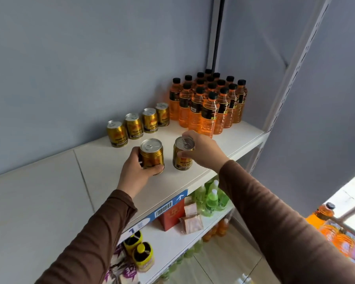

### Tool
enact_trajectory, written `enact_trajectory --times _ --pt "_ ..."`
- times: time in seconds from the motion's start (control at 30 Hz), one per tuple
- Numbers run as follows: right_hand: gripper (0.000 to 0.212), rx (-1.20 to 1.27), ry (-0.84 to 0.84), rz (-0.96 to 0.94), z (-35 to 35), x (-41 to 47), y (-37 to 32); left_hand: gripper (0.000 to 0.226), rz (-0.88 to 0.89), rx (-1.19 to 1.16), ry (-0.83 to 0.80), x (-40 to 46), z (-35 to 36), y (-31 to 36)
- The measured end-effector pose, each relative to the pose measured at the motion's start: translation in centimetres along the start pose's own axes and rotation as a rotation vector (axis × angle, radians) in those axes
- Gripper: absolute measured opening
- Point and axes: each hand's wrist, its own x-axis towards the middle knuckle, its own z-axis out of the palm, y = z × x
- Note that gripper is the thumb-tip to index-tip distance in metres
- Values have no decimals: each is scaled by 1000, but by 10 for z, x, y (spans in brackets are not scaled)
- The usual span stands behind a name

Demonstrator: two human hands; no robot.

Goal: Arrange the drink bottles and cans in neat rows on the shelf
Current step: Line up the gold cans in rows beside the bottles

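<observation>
Both hands, left hand [134,171] & right hand [201,149], each wrapped round a gold can [151,153] near the shelf [242,138] front edge. Imo slide 'em back upright, square w/ the rear can row [138,123].

Below my shelf sat a red box [171,217], tan sachets [191,219] just beside it, green-capped bottles [211,199] further right, and two yellow jars [138,250] nearer me.

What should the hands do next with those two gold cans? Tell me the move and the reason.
Probably slide both cans back to start a second row. The left hand grips one gold can, the right hand another, both upright near the shelf's front edge, ahead of the four-can row by the wall.
</observation>
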Motion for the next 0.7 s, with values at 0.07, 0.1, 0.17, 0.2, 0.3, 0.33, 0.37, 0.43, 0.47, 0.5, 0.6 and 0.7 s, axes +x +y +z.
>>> enact_trajectory --times 0.07,0.1,0.17,0.2,0.3,0.33,0.37,0.43,0.47,0.5,0.6,0.7 --pt "61 -8 -9 -9 -2 23 10 70 -5 10 11 19 11 0" --pt "61 -15 -14 -12 -1 35 14 71 -6 8 17 29 16 -1" --pt "60 -37 -22 -20 1 61 20 74 -3 -9 35 48 26 -4" --pt "59 -41 -26 -24 4 73 23 75 -2 -17 47 58 31 -6" --pt "58 -60 -19 -51 10 105 27 75 -14 -35 87 82 42 -10" --pt "57 -68 -19 -55 13 117 27 76 -27 -33 92 92 46 -13" --pt "57 -80 -24 -60 16 129 28 77 -44 -26 99 102 49 -15" --pt "58 -110 -32 -75 22 147 27 77 -63 -15 117 117 53 -19" --pt "58 -126 -36 -80 25 158 26 76 -71 -12 133 125 55 -20" --pt "58 -141 -40 -83 28 167 25 75 -78 -9 149 133 57 -21" --pt "55 -194 -62 -102 34 188 23 75 -99 34 204 148 63 -24" --pt "56 -237 -87 -107 38 203 23 76 -110 105 252 159 68 -25"
